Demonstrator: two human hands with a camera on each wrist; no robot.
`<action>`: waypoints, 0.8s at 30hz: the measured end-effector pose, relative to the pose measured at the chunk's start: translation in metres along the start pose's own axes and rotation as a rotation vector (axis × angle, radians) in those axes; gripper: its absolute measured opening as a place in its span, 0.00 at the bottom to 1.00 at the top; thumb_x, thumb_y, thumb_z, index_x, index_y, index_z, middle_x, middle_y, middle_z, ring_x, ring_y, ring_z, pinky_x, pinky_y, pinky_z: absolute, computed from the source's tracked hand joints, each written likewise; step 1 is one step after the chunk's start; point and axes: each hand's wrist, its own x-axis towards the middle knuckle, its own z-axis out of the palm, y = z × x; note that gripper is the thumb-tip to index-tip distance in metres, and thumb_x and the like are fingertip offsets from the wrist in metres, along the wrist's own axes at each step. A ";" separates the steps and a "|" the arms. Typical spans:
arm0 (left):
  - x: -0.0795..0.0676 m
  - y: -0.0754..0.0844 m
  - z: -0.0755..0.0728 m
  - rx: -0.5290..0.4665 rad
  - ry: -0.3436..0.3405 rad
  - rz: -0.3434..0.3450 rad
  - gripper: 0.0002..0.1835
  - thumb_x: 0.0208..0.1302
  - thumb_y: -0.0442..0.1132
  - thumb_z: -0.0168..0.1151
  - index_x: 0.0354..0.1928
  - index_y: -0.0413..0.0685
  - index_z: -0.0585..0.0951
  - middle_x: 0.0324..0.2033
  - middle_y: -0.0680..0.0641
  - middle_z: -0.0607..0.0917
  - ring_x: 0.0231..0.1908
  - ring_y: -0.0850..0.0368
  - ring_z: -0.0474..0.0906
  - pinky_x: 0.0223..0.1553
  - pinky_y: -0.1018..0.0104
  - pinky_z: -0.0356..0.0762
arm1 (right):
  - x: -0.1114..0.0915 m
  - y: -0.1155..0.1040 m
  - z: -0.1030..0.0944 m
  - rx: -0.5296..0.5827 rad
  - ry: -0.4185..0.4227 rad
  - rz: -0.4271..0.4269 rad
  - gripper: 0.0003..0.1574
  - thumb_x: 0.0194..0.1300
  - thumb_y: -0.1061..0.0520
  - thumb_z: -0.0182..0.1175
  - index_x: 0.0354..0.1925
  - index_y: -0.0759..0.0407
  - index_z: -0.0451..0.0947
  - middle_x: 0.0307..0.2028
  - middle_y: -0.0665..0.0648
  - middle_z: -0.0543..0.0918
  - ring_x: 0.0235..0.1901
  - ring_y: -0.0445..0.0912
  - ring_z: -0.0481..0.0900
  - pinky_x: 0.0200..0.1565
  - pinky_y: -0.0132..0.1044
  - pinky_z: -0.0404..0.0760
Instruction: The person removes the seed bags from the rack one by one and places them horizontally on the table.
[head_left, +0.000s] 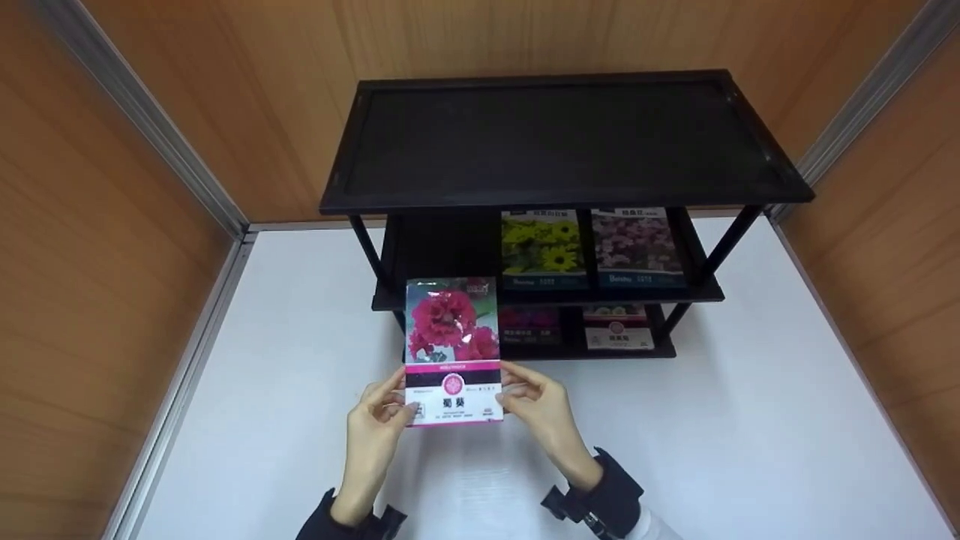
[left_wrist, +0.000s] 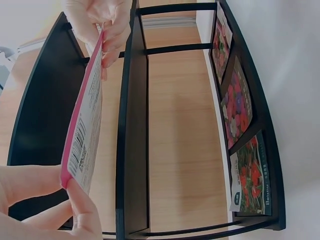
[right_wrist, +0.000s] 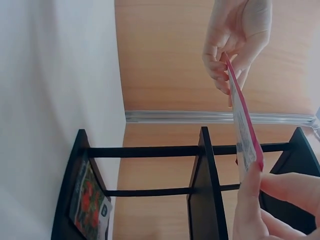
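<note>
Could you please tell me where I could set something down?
The top shelf is bare inside its rim; so is the middle shelf left of the yellow-flower packet, and the white tabletop between rack and left wall. Crowded: the bottom shelf, with three packets, and front left, where left hand and right hand hold the hollyhock packet.

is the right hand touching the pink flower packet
Touching: the right wrist view shows the right hand pinching the flower packet from both sides.

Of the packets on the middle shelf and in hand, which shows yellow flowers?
The yellow-flowered packet is the left one on the middle shelf in the head view; its right neighbour shows pale pink flowers, the held packet deep pink.
</note>
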 end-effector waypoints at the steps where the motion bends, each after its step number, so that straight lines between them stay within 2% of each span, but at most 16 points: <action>1: -0.001 -0.001 0.000 0.000 0.000 -0.003 0.26 0.48 0.22 0.58 0.53 0.34 0.72 0.42 0.40 0.74 0.35 0.57 0.69 0.34 0.76 0.73 | -0.001 0.001 0.000 0.002 0.000 -0.002 0.28 0.49 0.71 0.57 0.52 0.74 0.69 0.36 0.61 0.76 0.32 0.42 0.77 0.33 0.32 0.78; 10: -0.012 -0.010 -0.001 0.037 0.024 -0.011 0.25 0.47 0.22 0.59 0.52 0.34 0.73 0.41 0.40 0.75 0.35 0.57 0.70 0.34 0.76 0.73 | -0.011 0.012 0.003 -0.029 0.002 -0.031 0.27 0.49 0.71 0.58 0.50 0.75 0.69 0.36 0.62 0.76 0.31 0.41 0.77 0.32 0.32 0.78; 18: -0.014 -0.018 -0.002 0.071 0.034 -0.059 0.25 0.47 0.23 0.59 0.52 0.35 0.74 0.40 0.42 0.74 0.35 0.56 0.69 0.32 0.75 0.72 | -0.014 0.020 0.005 -0.047 0.006 -0.012 0.26 0.48 0.71 0.58 0.49 0.74 0.71 0.35 0.61 0.76 0.30 0.43 0.78 0.31 0.32 0.78; 24: -0.017 -0.023 -0.002 0.071 0.045 -0.069 0.25 0.46 0.23 0.59 0.52 0.35 0.73 0.40 0.42 0.75 0.34 0.58 0.69 0.31 0.75 0.73 | -0.015 0.027 0.007 -0.035 -0.001 -0.006 0.26 0.48 0.72 0.58 0.49 0.74 0.70 0.34 0.61 0.76 0.29 0.44 0.78 0.31 0.34 0.79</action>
